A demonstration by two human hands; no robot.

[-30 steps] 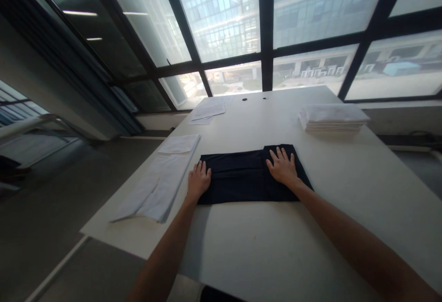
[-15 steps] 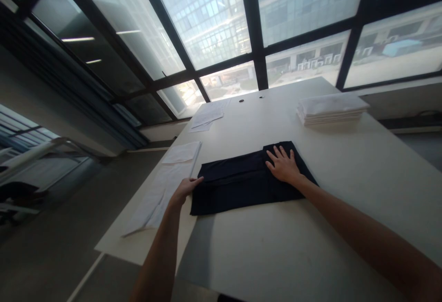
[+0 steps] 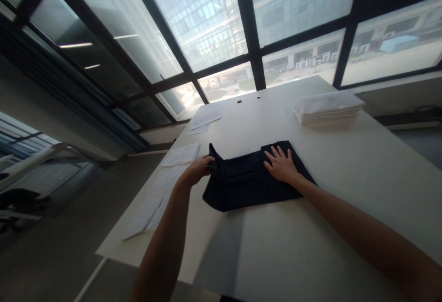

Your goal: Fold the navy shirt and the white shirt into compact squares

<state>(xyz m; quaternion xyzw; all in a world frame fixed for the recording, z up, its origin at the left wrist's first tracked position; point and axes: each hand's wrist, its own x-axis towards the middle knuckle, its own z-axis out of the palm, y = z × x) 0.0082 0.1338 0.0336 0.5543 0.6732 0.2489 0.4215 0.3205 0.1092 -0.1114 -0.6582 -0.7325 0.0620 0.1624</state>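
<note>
A dark navy folded piece of cloth [image 3: 245,177], perhaps a garment, lies across the middle of the white table [image 3: 276,242]. Its left end is lifted and bends upward, pinched by my left hand [image 3: 196,171] with the thumb and fingers closed on the edge. Flat on the cloth's right part rests my right hand [image 3: 281,164], fingers spread, pressing on top of it. What kind of garment this is, I cannot tell.
White folded cloths [image 3: 165,182] lie along the table's left edge, with paper sheets [image 3: 206,117] farther back. A stack of white folded cloth [image 3: 328,107] stands at the back right. Large windows [image 3: 207,21] rise behind the table.
My left hand has raised the left end of the dark cloth and moved it up and to the right. My right hand stays flat on the right part.
</note>
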